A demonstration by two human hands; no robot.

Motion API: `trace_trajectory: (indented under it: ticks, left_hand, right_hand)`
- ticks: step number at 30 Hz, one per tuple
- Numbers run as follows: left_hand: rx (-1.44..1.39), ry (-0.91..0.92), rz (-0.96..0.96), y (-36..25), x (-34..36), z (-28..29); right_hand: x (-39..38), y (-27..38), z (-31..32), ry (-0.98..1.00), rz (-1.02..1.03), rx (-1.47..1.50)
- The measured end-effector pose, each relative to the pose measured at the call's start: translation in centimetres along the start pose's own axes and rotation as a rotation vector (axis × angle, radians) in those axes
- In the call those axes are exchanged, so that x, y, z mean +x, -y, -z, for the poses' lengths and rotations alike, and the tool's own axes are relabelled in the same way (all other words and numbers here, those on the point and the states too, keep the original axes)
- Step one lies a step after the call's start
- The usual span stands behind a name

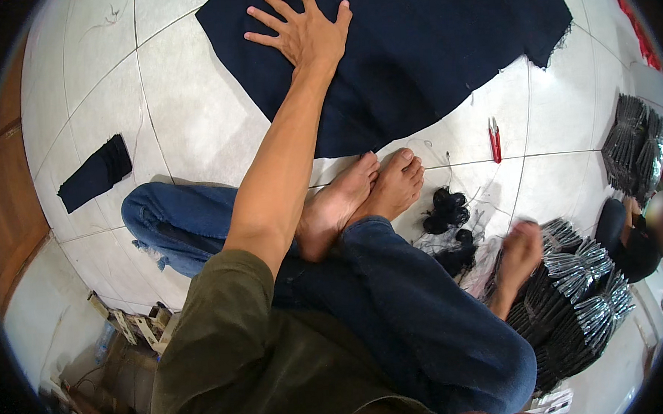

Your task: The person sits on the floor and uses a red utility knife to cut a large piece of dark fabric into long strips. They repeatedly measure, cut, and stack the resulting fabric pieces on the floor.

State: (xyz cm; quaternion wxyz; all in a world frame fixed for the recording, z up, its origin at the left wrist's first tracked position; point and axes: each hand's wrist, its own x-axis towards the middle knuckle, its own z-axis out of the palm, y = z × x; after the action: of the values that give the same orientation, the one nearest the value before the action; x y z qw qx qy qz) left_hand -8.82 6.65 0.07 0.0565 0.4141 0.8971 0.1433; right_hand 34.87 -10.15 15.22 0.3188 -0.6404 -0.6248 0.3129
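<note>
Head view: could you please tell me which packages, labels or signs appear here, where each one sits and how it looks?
Packets: fanned pile on the floor under the right hand; flat, dark with silvery tops.
Second pile of packets: far right; same dark, flat look.
White label: bottom edge; dark print, too small to make out.

Bright even light, fisheye edges, blurred right hand [519, 248]

The right hand [519, 248] is motion-blurred, so its fingers and grip on the black zipper bundles [576, 299] cannot be read. The navy fabric [428, 44] runs off the top edge. A second person [633, 240] at the right rim is mostly cut off.
</note>
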Motion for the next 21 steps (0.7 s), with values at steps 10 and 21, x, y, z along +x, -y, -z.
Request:
trace_trajectory:
  ticks: [10,21]
  left_hand:
    - [-0.205,0.046,0.085,-3.4,-6.9,-1.6]
    - [-0.108,-0.081,-0.053,-1.1,-4.9,-3.1]
  right_hand:
    - [6.9,6.3,-18.7,0.634,-0.145,0.461]
    - [0.4,0.9,-4.0,0.524,-0.244,-1.224]
